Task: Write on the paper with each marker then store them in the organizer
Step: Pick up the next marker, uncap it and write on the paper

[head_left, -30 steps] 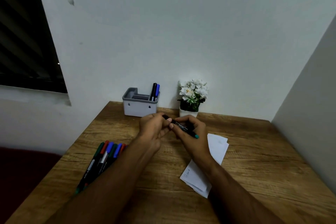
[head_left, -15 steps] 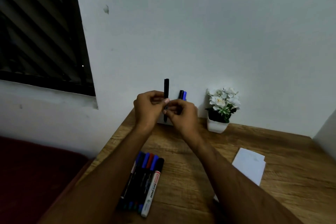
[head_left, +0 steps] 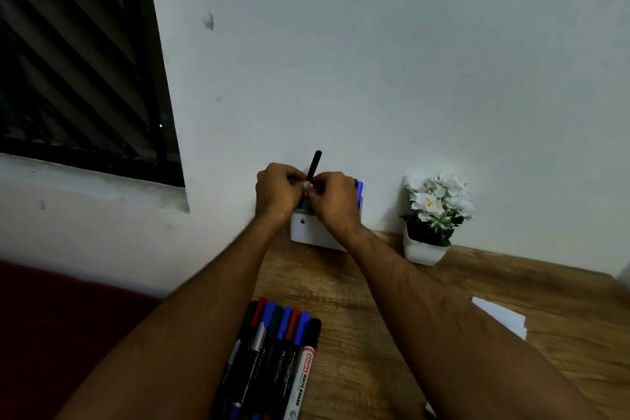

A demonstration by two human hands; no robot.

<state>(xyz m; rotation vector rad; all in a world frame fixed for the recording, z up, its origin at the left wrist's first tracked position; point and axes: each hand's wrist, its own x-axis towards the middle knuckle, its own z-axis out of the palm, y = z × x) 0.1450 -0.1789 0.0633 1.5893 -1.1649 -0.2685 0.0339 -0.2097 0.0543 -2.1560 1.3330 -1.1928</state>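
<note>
1. Both hands are raised together over the organizer (head_left: 308,232), fingertips meeting around one black marker (head_left: 313,166).
2. Left hand (head_left: 278,191): fingers curled, pinching the marker's lower part from the left.
3. Right hand (head_left: 332,196): fingers curled, pinching the same marker from the right, touching the left hand's fingertips.
4. The black marker stands near upright, tilted slightly right at the top. Its upper end sticks out above the knuckles against the wall (head_left: 375,61); the lower end is hidden behind the fingers, so I can't tell whether it is inside the organizer.
5. The organizer is a small white box at the back edge of the table (head_left: 392,317), against the wall, mostly covered by the hands. One dark spot shows on its front left face.
6. A blue marker (head_left: 360,193) stands in the organizer's right side, its top showing just past the right hand. A dark tip shows right beside it; too hidden to identify.
7. A row of markers (head_left: 272,351) lies side by side on the table between the forearms, caps pointing away: green, red, blue, green, blue, red, blue, then a black-capped white one with a red band, printed "WHITE BOARD", at the right end. Bodies mostly black.
8. Paper (head_left: 501,315), white, lies on the table right of the right forearm, partly covered by it.
9. A white pot of white flowers (head_left: 433,211) sits right of the organizer, near it but not touching.
10. A dark window (head_left: 75,61) with slanted slats is at upper left.
</note>
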